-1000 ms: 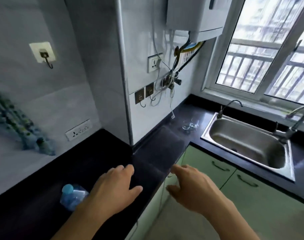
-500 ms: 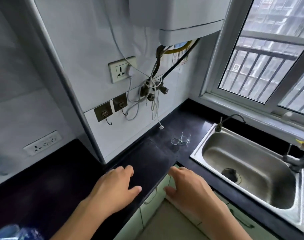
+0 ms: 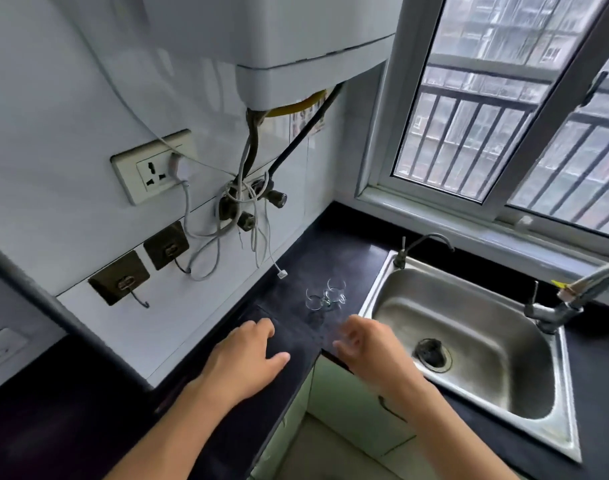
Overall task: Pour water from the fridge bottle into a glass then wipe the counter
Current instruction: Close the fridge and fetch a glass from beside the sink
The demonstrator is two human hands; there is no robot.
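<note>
Clear glasses (image 3: 325, 298), two close together, stand upright on the black surface (image 3: 348, 251) just beside the left rim of the sink (image 3: 486, 327); the bottle is not in view. Both hands are empty: the right hand (image 3: 372, 351), fingers loosely curled, hovers near the glasses, the left hand (image 3: 247, 358) spreads palm-down farther from the sink. Grip one glass by its wall and lift straight, sparing its neighbour.

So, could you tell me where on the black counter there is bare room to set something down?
The black counter is bare in the corner behind the two small clear glasses, up to the window sill, and left of the left hand. It is tight between the glasses and the steel sink, and under the dangling white cable.
</note>
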